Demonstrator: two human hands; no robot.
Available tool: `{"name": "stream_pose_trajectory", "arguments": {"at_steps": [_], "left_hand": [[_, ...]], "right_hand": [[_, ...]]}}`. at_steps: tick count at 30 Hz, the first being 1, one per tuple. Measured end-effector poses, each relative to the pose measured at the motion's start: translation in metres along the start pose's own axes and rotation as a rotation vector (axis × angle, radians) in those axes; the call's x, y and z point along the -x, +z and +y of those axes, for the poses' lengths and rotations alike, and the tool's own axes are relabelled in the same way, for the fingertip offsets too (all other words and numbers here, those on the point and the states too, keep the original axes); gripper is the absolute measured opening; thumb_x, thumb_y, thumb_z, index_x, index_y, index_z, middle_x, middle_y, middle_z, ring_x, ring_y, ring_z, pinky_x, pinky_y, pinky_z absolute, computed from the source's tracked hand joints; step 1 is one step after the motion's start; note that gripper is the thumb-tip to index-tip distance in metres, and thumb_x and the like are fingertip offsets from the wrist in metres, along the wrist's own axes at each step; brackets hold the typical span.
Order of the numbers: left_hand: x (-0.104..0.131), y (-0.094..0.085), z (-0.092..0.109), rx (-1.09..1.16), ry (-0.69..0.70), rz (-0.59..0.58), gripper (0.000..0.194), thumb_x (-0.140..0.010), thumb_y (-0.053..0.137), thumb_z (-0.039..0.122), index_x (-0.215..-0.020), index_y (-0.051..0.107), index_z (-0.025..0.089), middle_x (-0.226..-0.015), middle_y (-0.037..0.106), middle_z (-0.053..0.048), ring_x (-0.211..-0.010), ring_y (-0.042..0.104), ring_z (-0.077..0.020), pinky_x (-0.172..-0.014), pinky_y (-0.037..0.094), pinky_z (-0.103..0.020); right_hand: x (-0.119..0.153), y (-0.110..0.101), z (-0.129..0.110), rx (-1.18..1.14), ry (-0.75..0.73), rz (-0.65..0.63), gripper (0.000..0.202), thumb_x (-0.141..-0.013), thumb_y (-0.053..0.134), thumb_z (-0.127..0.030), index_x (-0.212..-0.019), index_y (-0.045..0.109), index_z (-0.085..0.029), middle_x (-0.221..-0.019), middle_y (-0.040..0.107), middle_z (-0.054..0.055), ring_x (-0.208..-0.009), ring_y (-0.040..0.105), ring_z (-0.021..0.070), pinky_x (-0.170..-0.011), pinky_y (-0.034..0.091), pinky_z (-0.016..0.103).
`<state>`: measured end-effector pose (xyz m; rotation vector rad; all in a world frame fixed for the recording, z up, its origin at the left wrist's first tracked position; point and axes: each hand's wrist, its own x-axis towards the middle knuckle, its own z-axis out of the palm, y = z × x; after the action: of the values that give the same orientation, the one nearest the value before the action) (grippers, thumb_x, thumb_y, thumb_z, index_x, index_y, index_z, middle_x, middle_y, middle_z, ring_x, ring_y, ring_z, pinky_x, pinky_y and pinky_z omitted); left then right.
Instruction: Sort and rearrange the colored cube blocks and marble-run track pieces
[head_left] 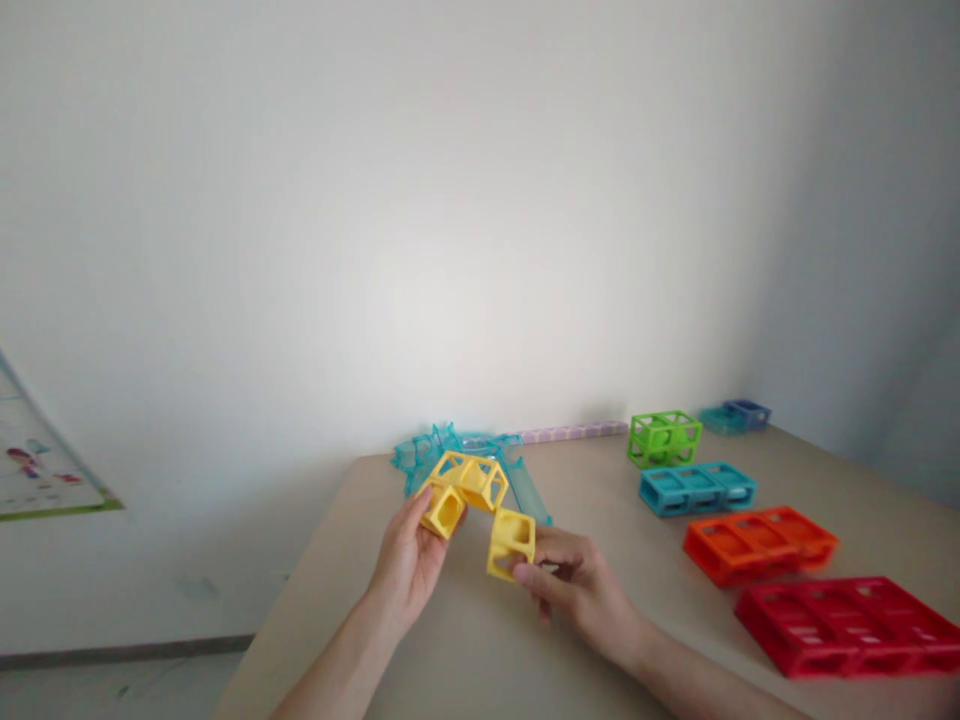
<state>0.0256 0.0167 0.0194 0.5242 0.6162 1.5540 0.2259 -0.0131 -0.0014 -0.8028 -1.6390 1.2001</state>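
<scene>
one larger yellow frame point(474, 484) is pinched in my left hand point(411, 560) and a smaller yellow block point(511, 547) in my right hand point(581, 590) just beside it, both likely light, stiff and slick, so from afar i'd grip the edge bars.

In the left hand point(411, 565), the open-frame plastic block point(474, 490) is plain bright yellow; the open-frame plastic piece point(512, 545) in the right hand point(585, 590) matches it. Right of the hands, each latticed plastic block is one solid colour: the crimson block point(851, 628), the orange block point(757, 545), the turquoise block point(697, 488) and the lime-green block point(664, 440). Beyond the hands, translucent plastic parts point(531, 490) are aqua, and a lilac strip point(577, 433) carries a pale lattice pattern. Beneath the hands, the bench point(465, 660) is plain beige.
</scene>
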Motion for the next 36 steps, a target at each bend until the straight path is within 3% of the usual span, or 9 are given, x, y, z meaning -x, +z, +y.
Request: {"name": "stream_pose_trajectory", "arguments": {"at_steps": [4, 8, 15, 19, 24, 27, 31, 33, 36], "left_hand": [[0.012, 0.004, -0.01, -0.143, -0.078, -0.237, 0.015, -0.082, 0.065, 0.02, -0.096, 0.061, 0.015, -0.104, 0.068, -0.009, -0.096, 0.066, -0.0198, -0.084, 0.054, -0.031], [0.022, 0.007, -0.016, -0.256, -0.139, -0.401, 0.012, -0.08, 0.067, 0.02, -0.086, 0.058, 0.017, -0.103, 0.067, -0.007, -0.099, 0.064, -0.0199, -0.084, 0.052, -0.032], [0.025, 0.009, -0.01, -0.261, -0.115, -0.412, 0.028, -0.069, 0.075, 0.013, -0.083, 0.052, 0.018, -0.092, 0.066, -0.003, -0.092, 0.065, -0.0207, -0.084, 0.05, -0.035], [0.023, 0.006, -0.011, -0.296, -0.089, -0.3, 0.043, -0.063, 0.078, 0.013, -0.092, 0.047, 0.021, -0.089, 0.068, -0.002, -0.085, 0.067, -0.0213, -0.079, 0.051, -0.035], [0.019, 0.001, -0.016, -0.404, -0.054, -0.2, 0.065, -0.06, 0.081, 0.015, -0.11, 0.04, 0.023, -0.093, 0.07, -0.007, -0.078, 0.069, -0.0258, -0.074, 0.054, -0.042], [0.018, -0.002, -0.017, -0.412, -0.03, -0.24, 0.077, -0.058, 0.082, 0.013, -0.119, 0.038, 0.026, -0.102, 0.068, -0.007, -0.085, 0.068, -0.0264, -0.076, 0.054, -0.041], [0.02, -0.007, -0.02, -0.526, -0.069, -0.414, 0.079, -0.058, 0.081, 0.011, -0.124, 0.041, 0.027, -0.116, 0.062, -0.009, -0.1, 0.064, -0.0269, -0.084, 0.051, -0.037], [0.021, -0.01, -0.023, -0.596, -0.068, -0.487, 0.078, -0.058, 0.081, 0.01, -0.124, 0.042, 0.026, -0.119, 0.059, -0.01, -0.104, 0.062, -0.027, -0.087, 0.049, -0.037], [0.02, -0.014, -0.025, -0.685, -0.045, -0.507, 0.08, -0.061, 0.079, 0.011, -0.128, 0.037, 0.026, -0.117, 0.059, -0.009, -0.103, 0.062, -0.0255, -0.089, 0.049, -0.037]], "right_hand": [[0.0, -0.002, -0.004, 0.151, -0.094, 0.025, 0.037, -0.085, 0.058, -0.045, -0.066, 0.068, -0.015, -0.077, 0.057, 0.004, -0.063, 0.054, 0.013, -0.045, 0.045, 0.019], [0.002, -0.005, -0.011, 0.306, -0.203, 0.004, 0.033, -0.086, 0.059, -0.042, -0.068, 0.071, -0.017, -0.078, 0.061, 0.006, -0.074, 0.058, 0.0162, -0.065, 0.048, 0.024], [0.002, -0.004, -0.013, 0.45, -0.206, -0.011, 0.018, -0.089, 0.058, -0.028, -0.081, 0.072, -0.02, -0.087, 0.064, 0.004, -0.076, 0.058, 0.0144, -0.065, 0.043, 0.022], [0.002, -0.007, -0.011, 0.548, -0.187, 0.057, 0.021, -0.086, 0.058, -0.021, -0.067, 0.068, -0.018, -0.077, 0.056, 0.002, -0.071, 0.055, 0.0129, -0.063, 0.041, 0.022], [0.004, -0.009, -0.013, 0.436, -0.128, 0.07, 0.015, -0.077, 0.052, -0.008, -0.071, 0.061, -0.019, -0.085, 0.056, 0.003, -0.079, 0.056, 0.0149, -0.063, 0.045, 0.022], [0.003, -0.009, -0.01, 0.3, -0.06, 0.158, 0.017, -0.075, 0.053, -0.01, -0.088, 0.057, -0.019, -0.092, 0.058, 0.004, -0.086, 0.058, 0.0171, -0.068, 0.049, 0.025], [0.0, -0.008, -0.003, 0.21, 0.041, 0.157, 0.047, -0.077, 0.062, -0.024, -0.121, 0.046, -0.02, -0.112, 0.06, 0.008, -0.095, 0.059, 0.0201, -0.077, 0.05, 0.031], [-0.001, -0.007, -0.002, 0.216, 0.073, 0.093, 0.048, -0.076, 0.065, -0.023, -0.121, 0.049, -0.02, -0.109, 0.063, 0.008, -0.093, 0.061, 0.0205, -0.076, 0.05, 0.031], [-0.002, -0.006, -0.003, 0.255, 0.073, 0.032, 0.041, -0.072, 0.068, -0.02, -0.112, 0.057, -0.019, -0.104, 0.066, 0.006, -0.089, 0.062, 0.0199, -0.074, 0.049, 0.029]]}}
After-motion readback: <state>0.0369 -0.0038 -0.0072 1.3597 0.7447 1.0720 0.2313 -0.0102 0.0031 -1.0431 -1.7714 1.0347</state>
